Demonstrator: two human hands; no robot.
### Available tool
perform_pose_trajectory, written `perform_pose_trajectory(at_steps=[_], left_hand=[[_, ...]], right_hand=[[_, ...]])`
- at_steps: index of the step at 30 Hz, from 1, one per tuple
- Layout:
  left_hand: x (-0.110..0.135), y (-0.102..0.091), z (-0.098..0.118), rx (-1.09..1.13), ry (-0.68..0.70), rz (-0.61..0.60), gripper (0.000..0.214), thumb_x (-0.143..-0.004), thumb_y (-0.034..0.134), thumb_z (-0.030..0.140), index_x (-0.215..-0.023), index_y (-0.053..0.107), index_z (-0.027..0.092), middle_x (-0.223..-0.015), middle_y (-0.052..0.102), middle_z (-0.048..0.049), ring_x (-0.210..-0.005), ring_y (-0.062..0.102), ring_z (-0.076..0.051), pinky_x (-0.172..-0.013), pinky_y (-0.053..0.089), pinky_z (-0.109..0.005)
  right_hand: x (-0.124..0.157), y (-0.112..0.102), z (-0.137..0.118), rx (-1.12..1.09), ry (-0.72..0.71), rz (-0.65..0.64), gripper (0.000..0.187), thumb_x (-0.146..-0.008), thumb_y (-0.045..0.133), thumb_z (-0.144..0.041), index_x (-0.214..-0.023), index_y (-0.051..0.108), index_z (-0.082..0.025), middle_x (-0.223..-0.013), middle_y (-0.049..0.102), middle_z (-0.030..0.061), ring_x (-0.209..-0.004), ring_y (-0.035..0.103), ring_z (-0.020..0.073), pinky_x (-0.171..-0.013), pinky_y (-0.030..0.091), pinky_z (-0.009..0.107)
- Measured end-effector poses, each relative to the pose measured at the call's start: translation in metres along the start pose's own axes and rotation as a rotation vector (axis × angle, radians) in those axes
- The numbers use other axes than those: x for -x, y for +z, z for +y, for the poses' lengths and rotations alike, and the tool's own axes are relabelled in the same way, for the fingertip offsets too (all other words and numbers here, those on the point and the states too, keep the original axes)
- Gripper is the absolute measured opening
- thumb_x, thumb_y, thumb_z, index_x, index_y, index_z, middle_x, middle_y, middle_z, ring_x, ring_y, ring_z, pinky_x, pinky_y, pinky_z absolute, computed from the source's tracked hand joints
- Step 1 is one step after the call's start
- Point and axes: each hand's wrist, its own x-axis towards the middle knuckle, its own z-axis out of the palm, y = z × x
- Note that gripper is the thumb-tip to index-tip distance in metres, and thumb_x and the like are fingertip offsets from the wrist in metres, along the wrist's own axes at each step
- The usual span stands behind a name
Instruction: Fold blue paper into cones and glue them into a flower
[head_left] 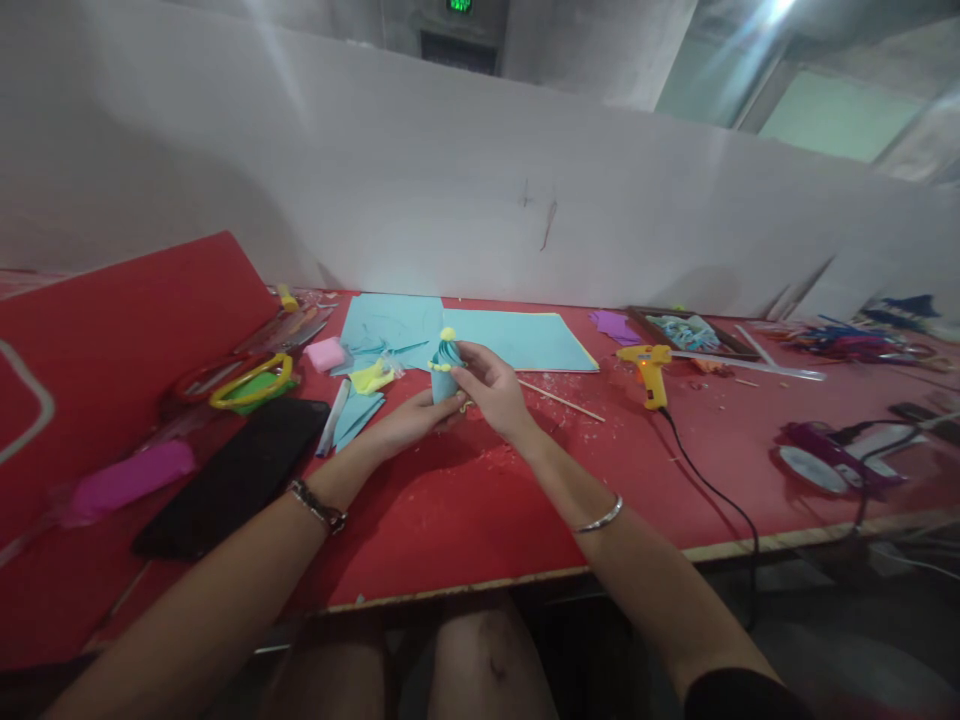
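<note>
Between my two hands, above the red table, is a small light-blue paper figure [444, 384] with a swirled teal top, a yellow ball at its tip and a yellow beaded edge. My left hand [420, 418] grips its lower part from the left and below. From the right, my right hand [491, 385] has its thumb and fingers closed at the swirled top. Behind the figure lie light-blue sheets [517, 338]. A yellow clay piece [372, 377] and folded blue paper [360, 416] lie just left of it.
A yellow glue gun [651, 375] stands at right, its black cord running over the front edge. A thin wooden stick [562, 400] lies nearer. Leftward are a black phone-like slab [236, 478], yellow-handled scissors [251, 382] and a pink packet [131, 480]. A tray [742, 346] holds scraps.
</note>
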Motion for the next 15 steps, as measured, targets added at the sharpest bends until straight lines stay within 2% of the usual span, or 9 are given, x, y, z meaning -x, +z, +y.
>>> perform_pose_trajectory(at_steps=[15], left_hand=[[-0.0018,-0.0016,-0.0042,-0.005,0.018,0.001,0.038,-0.073,0.05,0.049,-0.055,0.04,0.018,-0.051,0.036,0.0038,-0.046,0.029,-0.008,-0.045,0.022,-0.023]], right_hand=[[-0.0003,-0.0006,0.0008,0.011,-0.001,-0.012,0.032,-0.071,0.06,-0.039,-0.099,0.058,-0.023,-0.104,0.062,0.0033,-0.097,0.058,0.0167,-0.089,0.047,0.035]])
